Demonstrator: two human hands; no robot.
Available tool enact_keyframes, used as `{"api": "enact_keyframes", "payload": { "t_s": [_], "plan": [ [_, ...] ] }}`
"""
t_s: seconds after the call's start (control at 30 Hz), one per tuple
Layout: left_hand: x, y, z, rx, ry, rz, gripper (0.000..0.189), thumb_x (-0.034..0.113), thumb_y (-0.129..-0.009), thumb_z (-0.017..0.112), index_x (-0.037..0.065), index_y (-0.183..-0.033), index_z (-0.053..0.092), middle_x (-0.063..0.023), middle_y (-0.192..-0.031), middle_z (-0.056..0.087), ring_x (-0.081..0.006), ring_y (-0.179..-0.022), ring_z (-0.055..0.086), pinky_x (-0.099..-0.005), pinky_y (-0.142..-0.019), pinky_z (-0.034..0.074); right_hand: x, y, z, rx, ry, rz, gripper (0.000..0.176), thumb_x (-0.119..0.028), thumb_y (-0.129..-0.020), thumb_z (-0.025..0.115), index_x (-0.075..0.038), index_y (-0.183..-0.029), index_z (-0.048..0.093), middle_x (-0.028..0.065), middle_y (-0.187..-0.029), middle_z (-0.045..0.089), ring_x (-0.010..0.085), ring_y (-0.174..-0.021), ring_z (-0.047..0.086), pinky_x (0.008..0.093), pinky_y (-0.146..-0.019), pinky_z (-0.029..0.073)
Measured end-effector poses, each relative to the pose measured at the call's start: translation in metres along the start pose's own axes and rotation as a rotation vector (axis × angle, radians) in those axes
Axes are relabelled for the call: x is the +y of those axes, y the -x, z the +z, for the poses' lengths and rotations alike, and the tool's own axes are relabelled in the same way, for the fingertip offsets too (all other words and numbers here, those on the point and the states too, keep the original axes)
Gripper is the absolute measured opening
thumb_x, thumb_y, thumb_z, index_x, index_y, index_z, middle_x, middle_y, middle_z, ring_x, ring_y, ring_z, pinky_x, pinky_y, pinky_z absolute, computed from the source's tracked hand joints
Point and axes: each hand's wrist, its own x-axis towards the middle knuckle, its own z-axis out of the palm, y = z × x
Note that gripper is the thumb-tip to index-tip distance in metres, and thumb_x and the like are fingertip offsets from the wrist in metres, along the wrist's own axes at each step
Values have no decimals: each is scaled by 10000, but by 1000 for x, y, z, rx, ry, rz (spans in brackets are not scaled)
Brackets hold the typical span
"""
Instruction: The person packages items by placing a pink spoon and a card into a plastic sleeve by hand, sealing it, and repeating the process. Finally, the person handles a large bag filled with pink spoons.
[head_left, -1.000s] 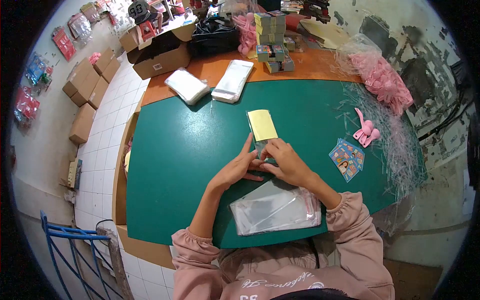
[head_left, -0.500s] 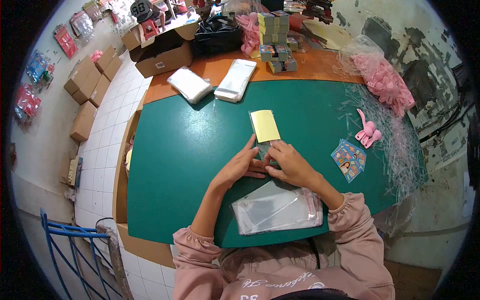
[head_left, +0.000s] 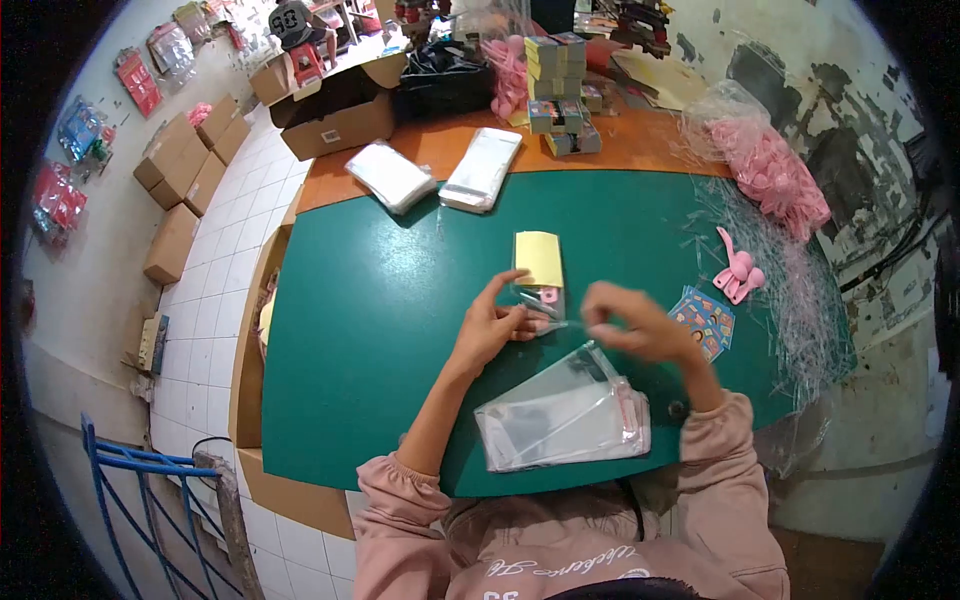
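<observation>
A clear plastic pouch with a yellow card (head_left: 539,259) and a small pink piece (head_left: 548,295) lies on the green tabletop. My left hand (head_left: 491,327) rests on its lower left side, index finger at the card's edge and the other fingers on the plastic. To the right, my right hand (head_left: 634,322) is lifted and blurred, fingers curled in a pinch; a thin strip seems to trail from it toward the pouch. Below both hands lies a stack of clear bags (head_left: 560,424), its top bag askew.
Blue printed cards (head_left: 705,322) and pink plastic pieces (head_left: 738,272) lie at right beside tangled clear strips (head_left: 790,330). Two bag stacks (head_left: 391,177) (head_left: 481,170), bundled cards (head_left: 556,85) and an open box (head_left: 340,124) stand behind. A seated person (head_left: 300,30) is far off.
My right hand has moved right, away from the pouch, and the pink piece now shows. The top bag of the near stack has swung upward. The camera view has shifted slightly.
</observation>
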Motion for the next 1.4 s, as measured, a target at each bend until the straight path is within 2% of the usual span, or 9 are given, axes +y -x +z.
{"api": "enact_keyframes", "payload": {
  "t_s": [0.23,0.37,0.4,0.43,0.5,0.63,0.8,1.1,1.4],
  "plan": [
    [-10,-9,-7,-195,-7,-82,210,17,-871,405,-3,-1030,541,-95,-929,612,-120,-827,603,-221,-708,500,48,119,-189,478,-69,613,38,-66,-780,513,-31,-781,529,28,-796,515,119,-715,503,251,-611,414],
    [-8,-12,-10,-218,-17,-90,237,10,-855,399,-51,-1019,559,-80,-908,606,-109,-834,594,-197,-696,480,100,156,-216,695,1272,668,346,-13,-735,530,-2,-1079,496,125,-1039,584,318,-930,572,375,-765,461],
    [-9,-10,-9,-223,-2,-106,231,18,-858,414,-57,-1022,558,-80,-918,604,-113,-845,596,-201,-714,482,89,131,-174,595,1208,250,419,23,-699,545,-7,-1111,472,129,-1107,529,340,-1000,516,372,-818,438],
    [-8,-8,-7,-225,-8,-115,231,18,-858,414,-57,-1022,558,-80,-918,604,-113,-845,596,-201,-714,482,30,76,-118,557,368,528,483,10,-651,627,-12,-1105,464,111,-1115,471,268,-994,499,338,-816,430],
    [-1,-5,-3,-178,88,-112,216,43,-867,444,-53,-1023,558,-86,-940,602,-113,-842,595,-200,-729,480,22,25,-49,184,376,93,706,-161,-601,775,-41,-1175,383,100,-1038,413,189,-885,499,310,-757,438],
    [4,1,-4,-139,156,-140,217,62,-873,461,-41,-1040,553,-85,-945,604,-112,-849,594,-198,-738,479,31,-17,31,139,378,49,487,-134,-668,720,-16,-1067,466,131,-987,421,250,-879,512,321,-753,452],
    [9,-3,-18,-204,51,-131,257,54,-887,431,12,-1131,500,-87,-959,608,-125,-873,582,-227,-770,495,42,-19,39,386,54,149,110,3,-737,610,5,-833,555,99,-880,463,186,-740,558,270,-662,468],
    [10,-1,-5,-82,-538,184,206,-1,-826,523,24,-1030,511,-73,-848,578,-118,-845,578,-250,-669,532,53,-12,33,297,-273,253,68,-38,-811,556,4,-859,530,46,-826,535,103,-723,564,246,-634,473],
    [-3,-6,-7,17,-507,80,145,113,-789,633,-20,-832,595,-46,-721,639,-94,-654,610,-214,-603,487,56,-16,28,260,-545,411,98,-70,-856,519,20,-850,480,95,-768,581,153,-679,619,253,-586,516]
  ]
}}
